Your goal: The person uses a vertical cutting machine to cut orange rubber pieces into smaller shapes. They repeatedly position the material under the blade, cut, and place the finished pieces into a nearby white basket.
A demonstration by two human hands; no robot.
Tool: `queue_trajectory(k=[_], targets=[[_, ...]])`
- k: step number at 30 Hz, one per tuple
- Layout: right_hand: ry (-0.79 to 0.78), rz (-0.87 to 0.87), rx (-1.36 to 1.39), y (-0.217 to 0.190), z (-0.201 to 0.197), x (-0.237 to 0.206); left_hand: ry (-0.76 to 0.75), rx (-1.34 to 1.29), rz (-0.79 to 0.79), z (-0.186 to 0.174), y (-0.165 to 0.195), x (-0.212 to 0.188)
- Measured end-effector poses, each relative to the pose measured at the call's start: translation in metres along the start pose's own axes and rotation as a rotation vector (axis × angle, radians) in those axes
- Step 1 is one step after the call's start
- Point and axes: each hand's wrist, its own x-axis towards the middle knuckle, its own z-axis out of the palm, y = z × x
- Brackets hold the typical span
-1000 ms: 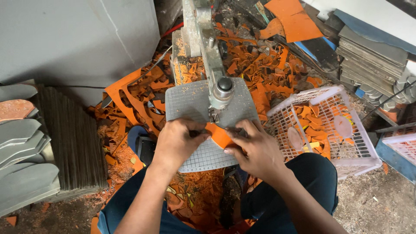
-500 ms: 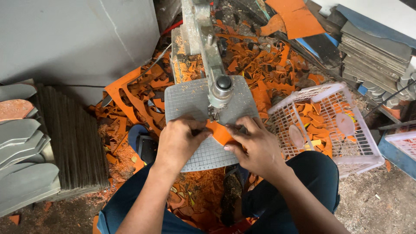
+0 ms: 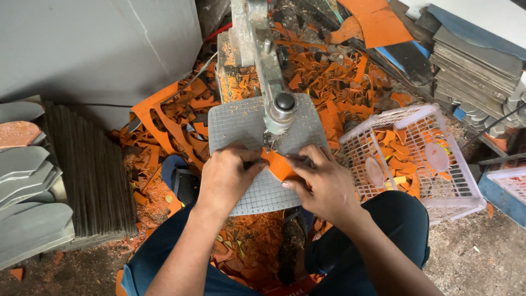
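Hardly anything has shifted since the earlier frame: your hands sit in the same spot on the grey gridded table (image 3: 241, 129), and the orange piece (image 3: 278, 166) has at most turned slightly under the saw head (image 3: 281, 112). Your left hand (image 3: 227, 176) lies flat with its fingers curled narrow onto the piece's near-left edge, and your right hand (image 3: 320, 181) pins its right side the same way, so both hold the one workpiece down. That two-sided grip looks meant to keep the thin sheet flat against the grid and let you steer it, with fingertips kept off to either side of the saw head instead of straight before it. The piece lies just in front of the saw head, touching the table, and its visible part is a narrow wedge whose long axis runs from the saw head back toward you; how far it extends under your palms I cannot tell. Right of the saw head stands a white basket (image 3: 460, 192) holding cut orange shapes; orange offcuts (image 3: 175, 123) litter the floor behind and left of it.
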Motion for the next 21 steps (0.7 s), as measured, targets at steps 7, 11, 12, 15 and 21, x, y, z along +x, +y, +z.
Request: queue_trajectory(k=[7,11,12,15,21], targets=[[0.041,-0.010,0.025,-0.004,0.003,-0.002,-0.009,0.035,0.008,0.000,0.001,-0.003],[0.039,-0.015,0.024,-0.005,0.008,-0.003,-0.029,0.062,0.032,-0.002,0.003,-0.006],[0.052,-0.021,0.012,-0.005,0.009,-0.003,-0.045,0.074,0.028,-0.003,0.003,-0.006],[0.079,-0.031,-0.020,-0.005,0.011,-0.003,-0.104,0.108,-0.019,-0.005,0.007,-0.007],[0.068,0.013,-0.024,-0.006,0.013,-0.004,-0.074,0.160,0.022,-0.008,0.013,-0.011]])
